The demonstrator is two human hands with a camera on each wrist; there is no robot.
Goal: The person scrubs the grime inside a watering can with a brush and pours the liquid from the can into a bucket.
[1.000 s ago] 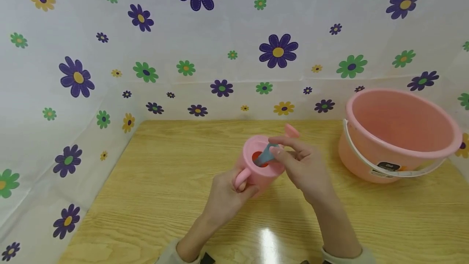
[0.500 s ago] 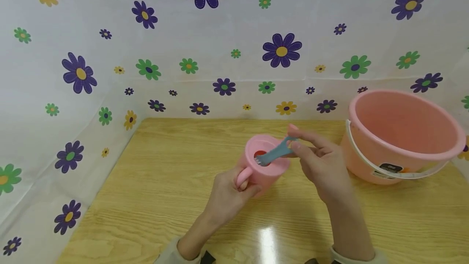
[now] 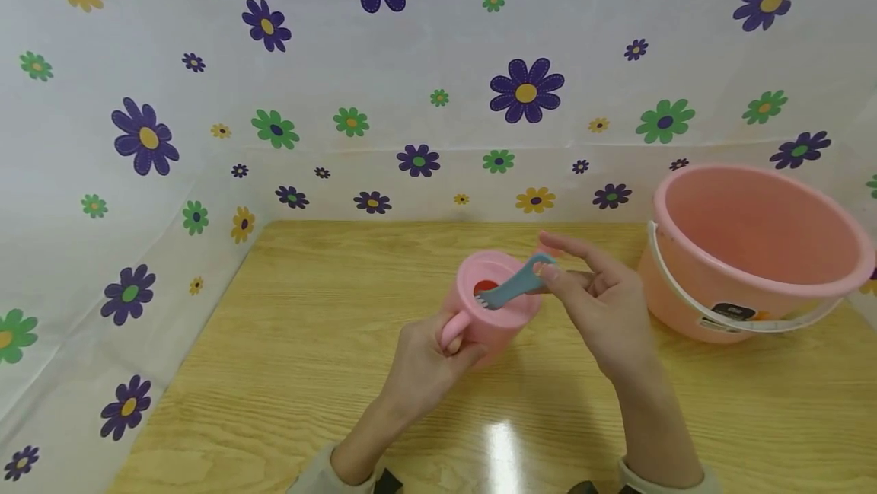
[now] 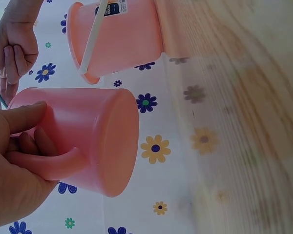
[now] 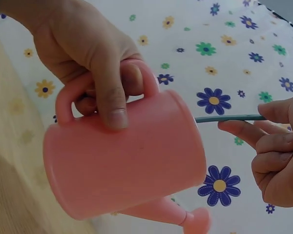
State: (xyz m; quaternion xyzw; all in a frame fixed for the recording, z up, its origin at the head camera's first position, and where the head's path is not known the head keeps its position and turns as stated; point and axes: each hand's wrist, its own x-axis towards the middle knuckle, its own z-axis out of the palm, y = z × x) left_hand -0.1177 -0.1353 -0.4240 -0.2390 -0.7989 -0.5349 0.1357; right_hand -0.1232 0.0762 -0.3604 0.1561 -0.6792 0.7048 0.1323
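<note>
Above the wooden surface (image 3: pixel 308 326), our left hand (image 3: pixel 425 364) curls round the handle (image 3: pixel 455 329) of the can (image 3: pixel 502 330) while our right hand (image 3: pixel 610 311) pinches the fork (image 3: pixel 510 287) in its fingers (image 3: pixel 578 247), prongs (image 3: pixel 483 300) at the can's mouth (image 3: pixel 485 286).

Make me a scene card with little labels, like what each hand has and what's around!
Left hand: holds pink watering can by its handle
Right hand: pinches blue toothed tool
Tool's teeth: at the can's opening
Inside can: something red, unclear what
Bucket: pink, on the table's right side
Backdrop: white with flowers
</note>
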